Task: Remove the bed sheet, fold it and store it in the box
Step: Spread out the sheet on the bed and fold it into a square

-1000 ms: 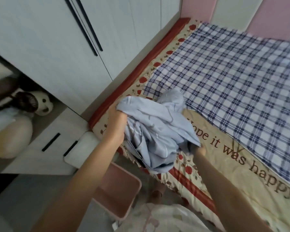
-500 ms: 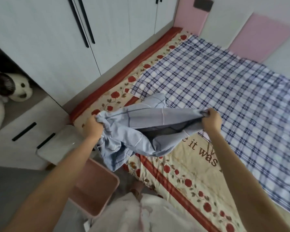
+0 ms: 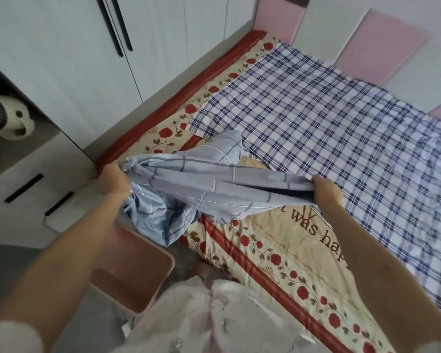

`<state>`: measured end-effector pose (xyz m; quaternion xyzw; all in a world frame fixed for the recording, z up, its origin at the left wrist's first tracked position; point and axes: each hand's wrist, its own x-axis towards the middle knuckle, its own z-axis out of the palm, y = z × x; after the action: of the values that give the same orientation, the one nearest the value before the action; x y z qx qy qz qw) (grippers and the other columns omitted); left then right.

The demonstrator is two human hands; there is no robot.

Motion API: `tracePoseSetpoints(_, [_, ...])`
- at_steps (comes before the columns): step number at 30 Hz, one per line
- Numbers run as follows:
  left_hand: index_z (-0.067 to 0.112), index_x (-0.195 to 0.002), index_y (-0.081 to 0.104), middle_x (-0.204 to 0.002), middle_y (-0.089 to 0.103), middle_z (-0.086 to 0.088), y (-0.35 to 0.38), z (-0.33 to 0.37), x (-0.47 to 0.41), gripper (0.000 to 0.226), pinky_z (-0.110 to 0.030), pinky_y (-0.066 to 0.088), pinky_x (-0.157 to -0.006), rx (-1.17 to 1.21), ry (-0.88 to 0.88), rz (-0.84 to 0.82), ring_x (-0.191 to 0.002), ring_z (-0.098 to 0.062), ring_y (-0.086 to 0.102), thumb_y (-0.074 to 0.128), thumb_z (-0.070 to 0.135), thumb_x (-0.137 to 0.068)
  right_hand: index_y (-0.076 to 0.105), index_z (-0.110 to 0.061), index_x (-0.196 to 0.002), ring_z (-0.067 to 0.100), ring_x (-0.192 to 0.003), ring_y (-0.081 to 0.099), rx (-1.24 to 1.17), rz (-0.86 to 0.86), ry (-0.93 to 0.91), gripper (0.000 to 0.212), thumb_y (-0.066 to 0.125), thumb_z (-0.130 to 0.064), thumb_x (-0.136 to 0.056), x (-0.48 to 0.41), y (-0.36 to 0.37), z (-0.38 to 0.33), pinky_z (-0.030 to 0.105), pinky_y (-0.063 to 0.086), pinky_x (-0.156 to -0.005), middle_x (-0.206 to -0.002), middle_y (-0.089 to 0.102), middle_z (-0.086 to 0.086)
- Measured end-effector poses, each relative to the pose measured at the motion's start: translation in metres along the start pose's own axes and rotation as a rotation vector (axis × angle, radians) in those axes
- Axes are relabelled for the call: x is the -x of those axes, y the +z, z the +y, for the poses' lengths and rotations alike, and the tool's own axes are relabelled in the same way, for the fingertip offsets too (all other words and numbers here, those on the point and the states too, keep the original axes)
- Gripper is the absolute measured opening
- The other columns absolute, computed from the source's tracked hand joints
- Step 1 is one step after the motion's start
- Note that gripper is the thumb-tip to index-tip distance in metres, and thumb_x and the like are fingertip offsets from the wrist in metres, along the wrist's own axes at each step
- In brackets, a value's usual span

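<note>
The left hand point(image 3: 113, 183), at 9 o'clock, and the right hand point(image 3: 326, 191), at 3, each gripped an end of the grey-blue checked bed sheet point(image 3: 214, 189), stretched between them. The floral quilt point(image 3: 278, 240) beneath read "was hap". The open pink box point(image 3: 137, 256) stood on the floor at 7 o'clock.

Home bedroom: bed point(image 3: 278, 263) with rose-print cover and checked sheet point(image 3: 329, 138); padded pink headboard point(image 3: 377, 44); white wardrobe point(image 3: 69, 62); drawer unit point(image 3: 36, 189); plush toy point(image 3: 15, 121).
</note>
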<state>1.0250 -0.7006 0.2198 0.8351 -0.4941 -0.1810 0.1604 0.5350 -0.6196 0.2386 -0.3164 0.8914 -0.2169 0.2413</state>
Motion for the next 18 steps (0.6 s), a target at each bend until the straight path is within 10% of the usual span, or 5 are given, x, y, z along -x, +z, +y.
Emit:
tracePoseSetpoints(4, [0.002,-0.097,0.061,-0.103,0.062,-0.024,0.006,0.000,0.022,0.021,-0.045,0.046,-0.075,-0.049,0.030,-0.001,-0.094,-0.041,0.059,0.042,0.010,-0.095,0.054,-0.005,-0.103,0.032,-0.076,0.054,-0.003,-0.008,0.165,0.017,0.040,-0.001,-0.094,0.014,0.011,0.018,0.037,0.043,-0.062,-0.110,0.054,0.020])
tracePoseSetpoints(9, [0.000,-0.105,0.061,-0.104,0.062,-0.027,0.015,-0.027,0.040,0.023,-0.046,0.046,-0.080,-0.151,0.093,-0.057,-0.094,-0.043,0.058,0.042,-0.001,-0.092,0.035,-0.014,-0.072,0.018,-0.057,0.035,-0.189,-0.126,0.306,0.023,0.034,-0.014,-0.095,0.031,0.030,0.018,0.032,0.030,-0.051,-0.070,0.038,0.006])
tracePoseSetpoints(14, [0.007,-0.081,0.053,-0.090,0.061,-0.020,0.022,-0.056,0.052,0.016,-0.036,0.040,-0.064,-0.154,0.144,-0.077,-0.075,-0.030,0.051,0.041,-0.002,-0.086,0.053,-0.014,-0.082,0.011,-0.059,0.048,-0.665,-0.149,0.256,0.034,0.030,0.006,-0.095,0.038,0.033,0.005,0.018,0.045,-0.046,-0.074,0.051,0.001])
tracePoseSetpoints(18, [0.004,-0.095,0.058,-0.100,0.062,-0.019,0.026,-0.054,0.073,0.015,-0.033,0.037,-0.070,-0.241,0.168,-0.329,-0.084,-0.032,0.055,0.043,0.004,-0.091,0.053,-0.006,-0.118,0.013,-0.087,0.059,-0.206,-0.109,0.381,0.025,0.039,-0.007,-0.098,0.056,0.052,0.053,0.007,0.046,-0.062,-0.102,0.060,0.002])
